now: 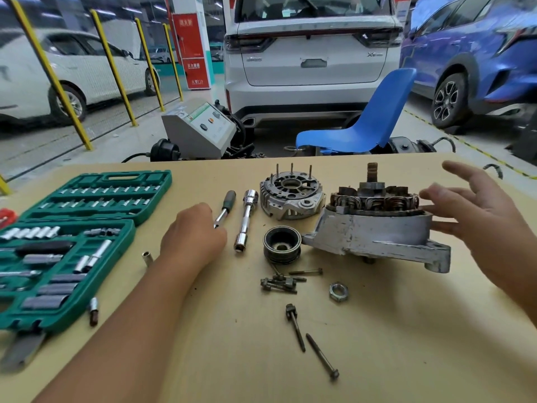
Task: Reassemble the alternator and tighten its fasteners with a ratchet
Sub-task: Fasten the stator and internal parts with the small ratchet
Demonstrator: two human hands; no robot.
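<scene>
A tan surface (377,330) is set in a garage, with parked cars and a blue chair (360,126) beyond its far edge. The socket case (72,251) is cut off at the left edge. The ratchet (225,206) is partly hidden by the left hand (191,237), whose fingers are curled round it. The housing (374,228) stands near the right edge, touched by the right hand (476,210), fingers spread. The end cover (290,193), pulley (282,244), nut (338,291) and bolts (296,327) lie about the middle.

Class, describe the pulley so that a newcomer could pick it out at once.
Start at the big alternator body on the tan table. Just left of its base sits the pulley, with loose bolts below. It alone is a short, dark, grooved ring with a hollow centre.
</scene>
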